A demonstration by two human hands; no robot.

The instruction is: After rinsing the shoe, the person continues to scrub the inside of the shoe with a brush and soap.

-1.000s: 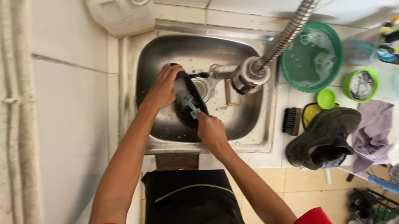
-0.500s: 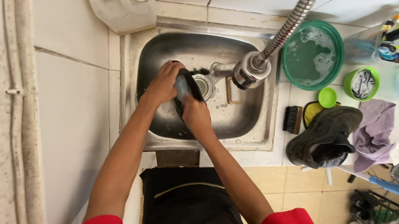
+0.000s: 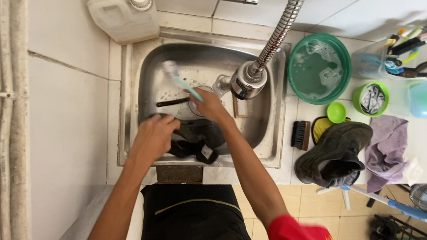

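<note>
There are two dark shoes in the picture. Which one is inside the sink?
The dark shoe under the left hand, at the front of the steel sink. The other shoe sits on the counter to the right, beside a purple cloth.

White jug (image 3: 123, 13) behind the sink; green basin (image 3: 319, 69), scrub brush (image 3: 300, 135), dark shoe (image 3: 335, 153), purple cloth (image 3: 387, 149) alongside.

A single head-worn camera looked almost straight down from above the person's shoulders onto the steel sink (image 3: 132, 113), at arm's length. The sink sat centre-frame; the tiled wall ran along the top edge, the desk (image 3: 424, 139) stretched to the right, and the floor lay below.
</note>
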